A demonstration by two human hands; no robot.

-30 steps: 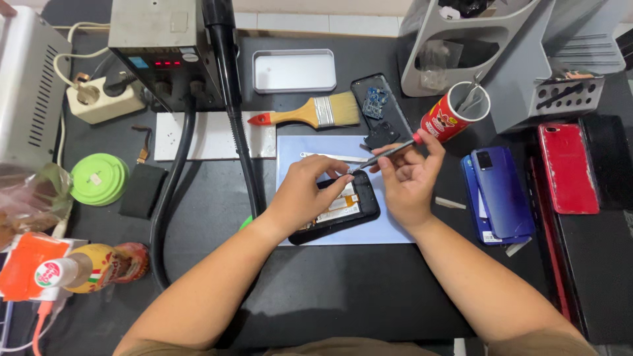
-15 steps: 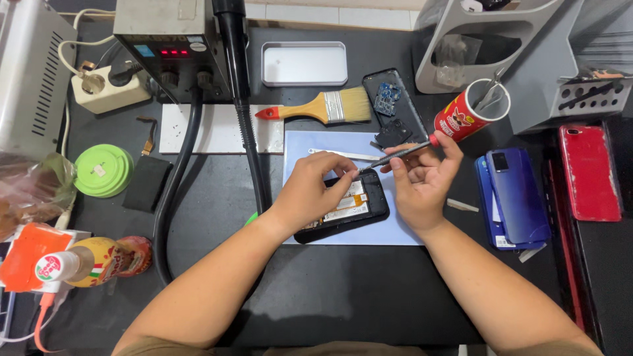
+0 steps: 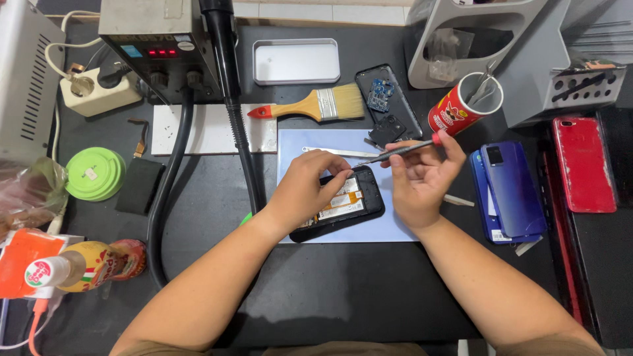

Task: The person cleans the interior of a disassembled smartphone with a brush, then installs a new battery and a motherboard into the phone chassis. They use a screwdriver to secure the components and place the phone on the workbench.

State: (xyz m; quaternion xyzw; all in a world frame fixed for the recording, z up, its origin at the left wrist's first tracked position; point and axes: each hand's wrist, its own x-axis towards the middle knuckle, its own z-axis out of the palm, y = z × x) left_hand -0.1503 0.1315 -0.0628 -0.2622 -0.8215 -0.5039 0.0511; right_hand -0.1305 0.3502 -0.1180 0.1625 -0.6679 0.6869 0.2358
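Observation:
An opened black phone with its back off lies on a pale blue mat, its circuit boards showing. My left hand rests on the phone's upper left part and holds it down. My right hand grips a thin screwdriver with a red end, the tip pointing left toward the phone's top edge. A metal tweezer lies on the mat just above my left hand.
A paintbrush, a removed phone back cover and a grey tin tray lie behind the mat. A hot-air station with a black hose stands at the back left. A red cup, blue phones and a red phone are on the right.
The camera has shifted slightly. My right hand has lowered the screwdriver tip nearer to the phone's top edge. My left hand stays on the phone.

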